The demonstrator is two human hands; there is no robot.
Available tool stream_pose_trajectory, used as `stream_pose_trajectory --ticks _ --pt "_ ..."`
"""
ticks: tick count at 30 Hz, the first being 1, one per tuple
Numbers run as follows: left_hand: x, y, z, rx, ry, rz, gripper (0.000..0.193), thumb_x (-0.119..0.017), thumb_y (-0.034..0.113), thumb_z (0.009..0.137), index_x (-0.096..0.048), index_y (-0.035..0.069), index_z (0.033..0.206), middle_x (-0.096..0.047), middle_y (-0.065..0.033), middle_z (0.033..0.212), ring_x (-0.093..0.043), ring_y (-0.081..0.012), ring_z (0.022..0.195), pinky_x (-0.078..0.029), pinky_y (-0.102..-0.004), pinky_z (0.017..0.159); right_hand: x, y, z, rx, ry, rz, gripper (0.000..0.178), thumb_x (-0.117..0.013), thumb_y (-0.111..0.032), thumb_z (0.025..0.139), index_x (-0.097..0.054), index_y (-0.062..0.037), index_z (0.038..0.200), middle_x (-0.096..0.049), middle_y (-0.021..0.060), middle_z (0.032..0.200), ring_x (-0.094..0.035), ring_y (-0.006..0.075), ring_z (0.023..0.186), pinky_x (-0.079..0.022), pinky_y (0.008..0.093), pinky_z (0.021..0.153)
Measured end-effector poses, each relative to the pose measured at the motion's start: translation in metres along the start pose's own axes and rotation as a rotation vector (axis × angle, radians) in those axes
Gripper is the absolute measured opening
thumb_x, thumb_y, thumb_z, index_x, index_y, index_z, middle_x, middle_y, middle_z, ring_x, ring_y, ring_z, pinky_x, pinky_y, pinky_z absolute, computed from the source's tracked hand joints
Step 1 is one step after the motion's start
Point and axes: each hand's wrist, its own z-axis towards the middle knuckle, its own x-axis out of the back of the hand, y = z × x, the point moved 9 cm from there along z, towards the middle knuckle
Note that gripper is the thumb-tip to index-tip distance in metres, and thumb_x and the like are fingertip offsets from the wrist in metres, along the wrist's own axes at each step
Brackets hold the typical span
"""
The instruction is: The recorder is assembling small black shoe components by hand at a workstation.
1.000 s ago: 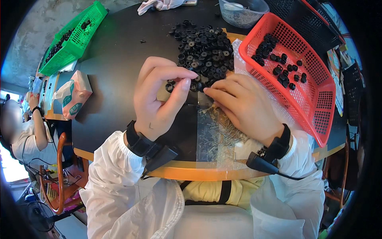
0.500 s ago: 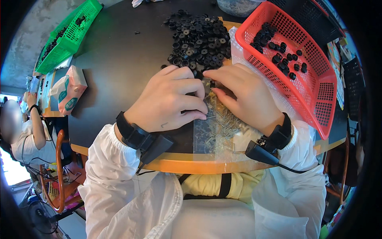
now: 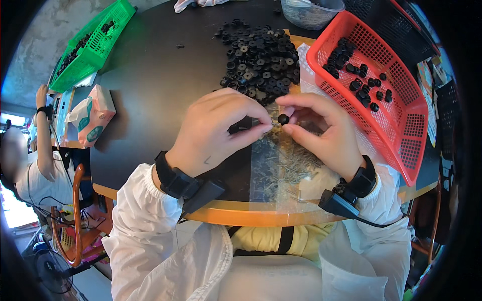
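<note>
A tissue box [image 3: 104,116] lies on the table [image 3: 135,155] between nine and ten o'clock. A co-worker [image 3: 37,188] is at nine, a chair [image 3: 78,215] and a fan [image 3: 51,271] near eight. A cloth [image 3: 203,4] lies at half past eleven, a black crate [image 3: 401,40] at two.

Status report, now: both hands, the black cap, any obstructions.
Right hand holding black cap. Left hand pinched close by; anything in it too small to tell. Nothing obvious in the way; loose pins below.
</note>
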Motion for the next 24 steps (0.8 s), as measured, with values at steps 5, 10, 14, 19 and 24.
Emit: stream_pose_trajectory --ticks 5,10,14,19,24 --pt "0.006 0.006 0.002 -0.012 0.081 -0.113 0.02 -0.078 -0.001 0.071 -0.068 0.005 0.087 -0.069 -0.0059 0.084 -0.064 -0.0191 0.074 -0.051 -0.0291 0.068 -0.007 0.009 -0.003 -0.094 -0.079 0.091 0.025 -0.064 0.002 0.086 -0.064 -0.0024 0.111 -0.064 0.0042 0.107 -0.062 0.0105 0.095 -0.052 0.0247 0.082" --pt "0.006 0.004 0.0 0.027 0.094 -0.166 0.023 -0.077 -0.001 0.073 -0.069 0.005 0.093 -0.069 -0.0049 0.085 -0.064 -0.016 0.075 -0.05 -0.0278 0.068 -0.011 0.02 -0.003 -0.174 -0.079 0.483 0.036 -0.064 0.0 0.089 -0.058 -0.0009 0.125 -0.064 0.0052 0.109 -0.062 0.0106 0.097 -0.051 0.0255 0.085" --pt "0.002 0.004 -0.002 0.006 0.1 -0.193 0.029 -0.076 -0.002 0.074 -0.067 0.005 0.101 -0.07 -0.0036 0.085 -0.063 -0.0142 0.075 -0.049 -0.026 0.067 -0.013 0.018 -0.004 -0.253 -0.089 0.523 0.036 -0.065 0.001 0.088 -0.059 0.0005 0.124 -0.066 0.0077 0.11 -0.062 0.0112 0.098 -0.051 0.026 0.087" --pt "-0.001 0.004 -0.004 0.067 0.119 -0.228 0.035 -0.076 -0.002 0.074 -0.065 0.005 0.106 -0.07 -0.0019 0.085 -0.06 -0.0118 0.073 -0.048 -0.0248 0.066 -0.007 0.02 -0.008 -0.232 -0.046 0.337 0.034 -0.066 0.004 0.085 -0.062 0.0023 0.119 -0.069 0.0121 0.109 -0.065 0.0134 0.098 -0.052 0.0264 0.087" --pt "0.001 0.004 -0.007 0.084 0.124 -0.173 0.044 -0.076 -0.002 0.074 -0.061 0.004 0.115 -0.069 -0.0013 0.083 -0.058 -0.0097 0.071 -0.047 -0.024 0.066 -0.006 0.014 -0.008 -0.188 0.045 0.29 0.028 -0.068 0.005 0.083 -0.063 0.0035 0.111 -0.069 0.0105 0.104 -0.067 0.0135 0.093 -0.054 0.0254 0.083"
